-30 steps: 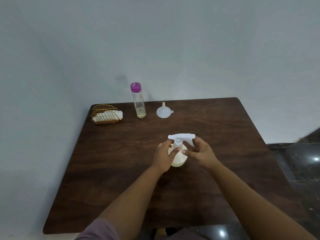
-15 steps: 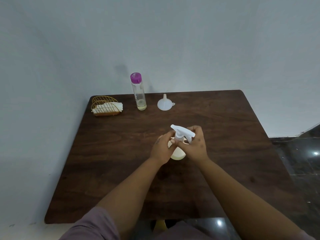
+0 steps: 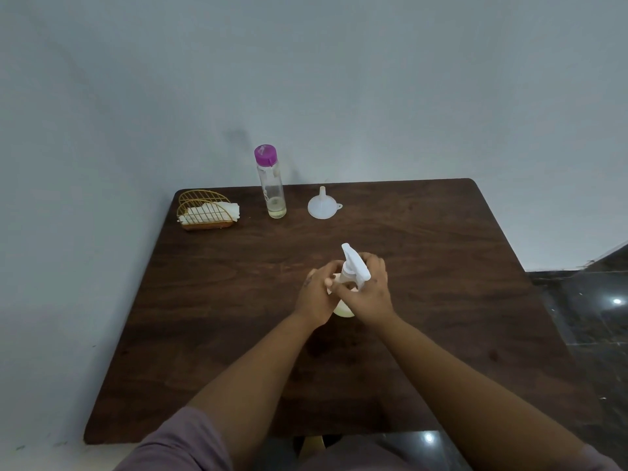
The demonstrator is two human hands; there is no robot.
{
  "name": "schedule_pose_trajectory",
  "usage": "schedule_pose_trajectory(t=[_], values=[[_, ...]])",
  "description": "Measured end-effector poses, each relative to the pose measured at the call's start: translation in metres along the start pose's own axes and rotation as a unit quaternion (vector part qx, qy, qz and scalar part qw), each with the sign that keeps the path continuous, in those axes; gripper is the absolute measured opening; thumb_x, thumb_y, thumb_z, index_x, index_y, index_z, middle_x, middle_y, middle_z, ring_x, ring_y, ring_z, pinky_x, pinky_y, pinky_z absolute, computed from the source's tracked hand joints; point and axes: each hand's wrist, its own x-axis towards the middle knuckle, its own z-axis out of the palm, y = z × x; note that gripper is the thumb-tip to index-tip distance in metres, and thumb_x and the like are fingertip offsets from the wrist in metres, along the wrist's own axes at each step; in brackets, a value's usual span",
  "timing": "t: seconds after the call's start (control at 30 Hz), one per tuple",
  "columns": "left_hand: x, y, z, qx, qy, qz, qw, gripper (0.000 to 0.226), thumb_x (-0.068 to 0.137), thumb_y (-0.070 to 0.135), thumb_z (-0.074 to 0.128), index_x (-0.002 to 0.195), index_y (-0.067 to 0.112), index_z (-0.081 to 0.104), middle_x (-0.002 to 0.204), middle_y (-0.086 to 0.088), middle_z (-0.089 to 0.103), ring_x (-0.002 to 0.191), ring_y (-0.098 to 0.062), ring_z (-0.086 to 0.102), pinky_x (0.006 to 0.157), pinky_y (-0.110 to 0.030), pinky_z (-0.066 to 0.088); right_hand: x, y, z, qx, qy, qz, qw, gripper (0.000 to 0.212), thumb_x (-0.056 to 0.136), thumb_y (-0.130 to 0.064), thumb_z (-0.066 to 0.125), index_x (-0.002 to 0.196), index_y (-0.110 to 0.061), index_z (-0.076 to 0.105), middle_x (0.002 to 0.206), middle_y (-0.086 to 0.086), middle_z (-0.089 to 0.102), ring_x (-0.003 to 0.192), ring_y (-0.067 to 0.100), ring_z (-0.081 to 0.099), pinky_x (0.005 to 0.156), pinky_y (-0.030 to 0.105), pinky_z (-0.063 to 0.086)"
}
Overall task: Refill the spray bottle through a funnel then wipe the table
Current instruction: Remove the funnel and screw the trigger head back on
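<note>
A pale spray bottle (image 3: 342,311) stands upright in the middle of the dark wooden table (image 3: 238,334). Its white trigger head (image 3: 355,265) points away toward the far left. My left hand (image 3: 317,295) grips the bottle's body from the left. My right hand (image 3: 368,294) is curled round the collar just under the trigger head. Most of the bottle is hidden by both hands. A white funnel (image 3: 322,208) lies mouth down at the far side. A clear refill bottle with a purple cap (image 3: 271,185) stands left of it, a little liquid at its bottom.
A gold wire holder with white cloths (image 3: 207,212) sits at the table's far left corner. A plain wall runs behind and to the left. Dark glossy floor (image 3: 584,317) lies to the right of the table.
The trigger head has turned from pointing right to pointing away and left. My right hand has shifted round the collar with it. My left hand still holds the body.
</note>
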Motion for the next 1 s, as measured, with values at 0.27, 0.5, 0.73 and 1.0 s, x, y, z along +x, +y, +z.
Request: schedule_pose_trajectory(t=[0.27,0.5,0.73,1.0], values=[[-0.001,-0.003,-0.001,0.027,-0.022,-0.026,0.999,0.042,0.087,0.053,0.058,0.125,0.036,0.052,0.12,0.017,0.06,0.111,-0.01,0.051,0.089,-0.037,0.048,0.019,0.001,-0.058,0.08,-0.195,-0.031,0.977,0.045,0.087,0.009,0.055,0.118,-0.022,0.061,0.114,0.0,0.066,0.102,0.014,0.065,0.085,0.026,0.053],[-0.001,-0.002,0.0,0.051,-0.02,-0.031,0.998,0.044,0.09,0.047,0.057,0.131,0.032,0.051,0.124,0.011,0.06,0.112,-0.011,0.051,0.091,-0.035,0.048,0.027,0.012,-0.037,-0.032,-0.085,-0.106,0.99,0.025,0.077,-0.014,0.078,0.094,-0.026,0.065,0.092,-0.007,0.056,0.081,0.009,0.059,0.07,0.017,0.047],[-0.004,0.001,-0.003,0.057,-0.03,-0.035,0.997,0.046,0.094,0.032,0.058,0.139,0.029,0.045,0.133,0.005,0.055,0.125,-0.016,0.043,0.1,-0.038,0.043,0.035,0.007,-0.037,-0.08,-0.162,-0.064,0.981,0.026,0.081,-0.016,0.072,0.102,-0.021,0.057,0.104,0.0,0.054,0.095,0.013,0.055,0.078,0.028,0.049],[-0.004,0.002,0.0,0.051,-0.023,-0.045,0.997,0.049,0.095,0.03,0.057,0.141,0.034,0.042,0.132,0.004,0.056,0.124,-0.016,0.043,0.099,-0.035,0.043,0.036,0.01,-0.036,-0.093,-0.133,-0.11,0.981,0.023,0.083,-0.012,0.069,0.106,-0.014,0.066,0.099,-0.001,0.065,0.092,0.014,0.06,0.079,0.027,0.049]])
